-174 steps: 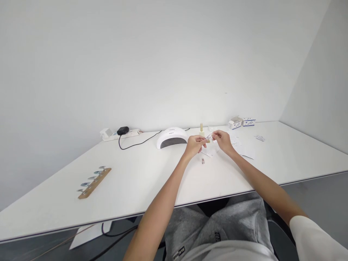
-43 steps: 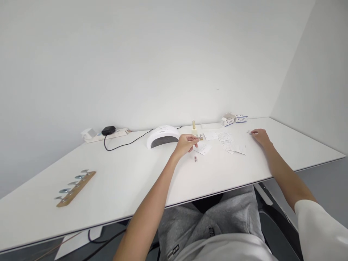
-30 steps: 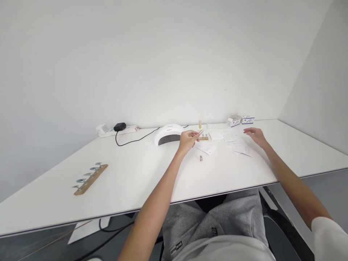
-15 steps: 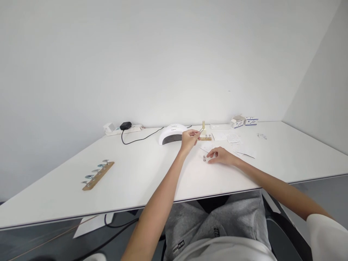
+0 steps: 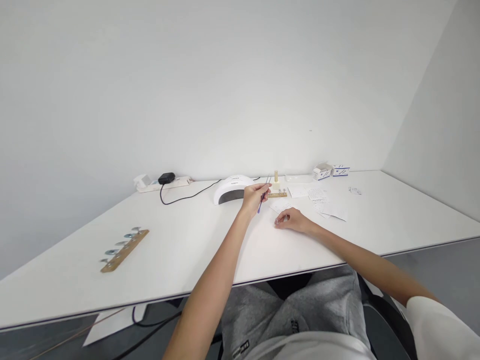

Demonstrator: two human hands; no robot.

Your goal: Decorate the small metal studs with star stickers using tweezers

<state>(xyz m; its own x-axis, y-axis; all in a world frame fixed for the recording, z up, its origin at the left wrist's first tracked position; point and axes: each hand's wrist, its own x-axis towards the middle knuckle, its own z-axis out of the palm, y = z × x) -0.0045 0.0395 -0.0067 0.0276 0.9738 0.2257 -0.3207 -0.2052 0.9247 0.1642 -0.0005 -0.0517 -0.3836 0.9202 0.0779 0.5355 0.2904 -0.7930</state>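
Observation:
My left hand is raised a little over the white table, its fingers pinched round a thin blue stick-like tool. My right hand rests on the table just right of it, fingers curled down over the spot where a small metal piece lay; that piece is hidden under the fingers. Behind the hands lie a short wooden strip and a small pale bottle. White paper sheets are spread to the right.
A white dome-shaped lamp stands behind my left hand, its black cord running to a power strip by the wall. A wooden strip with metal discs lies at the far left. Two small boxes sit at the back right.
My right hand came back from the far right of the table and closed over the small metal piece. The left hand turned the blue tool so it points down.

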